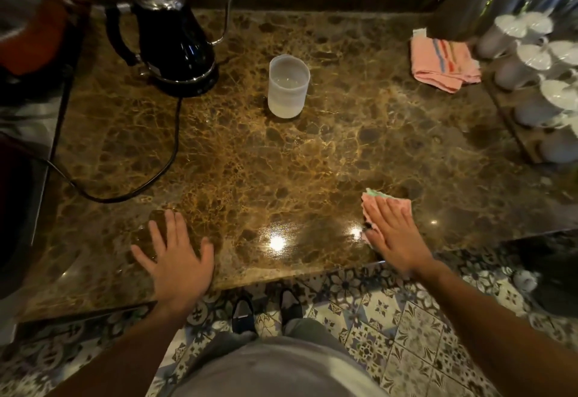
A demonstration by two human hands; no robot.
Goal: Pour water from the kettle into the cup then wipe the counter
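A black gooseneck kettle [170, 39] stands on its base at the back left of the brown marble counter [281, 162]. To its right stands a frosted white cup [287, 85] with water in its bottom. My right hand [395, 232] lies flat on a small pink cloth [397, 204] near the counter's front right edge, pressing it to the surface. My left hand [175, 255] rests flat on the counter near the front left edge, fingers spread, holding nothing.
A second folded pink striped cloth [444, 63] lies at the back right. White cups and saucers [538, 83] stand stacked on a rack at the right. The kettle's black cord [150, 177] runs across the left side. A dark sink [15, 209] borders the left edge.
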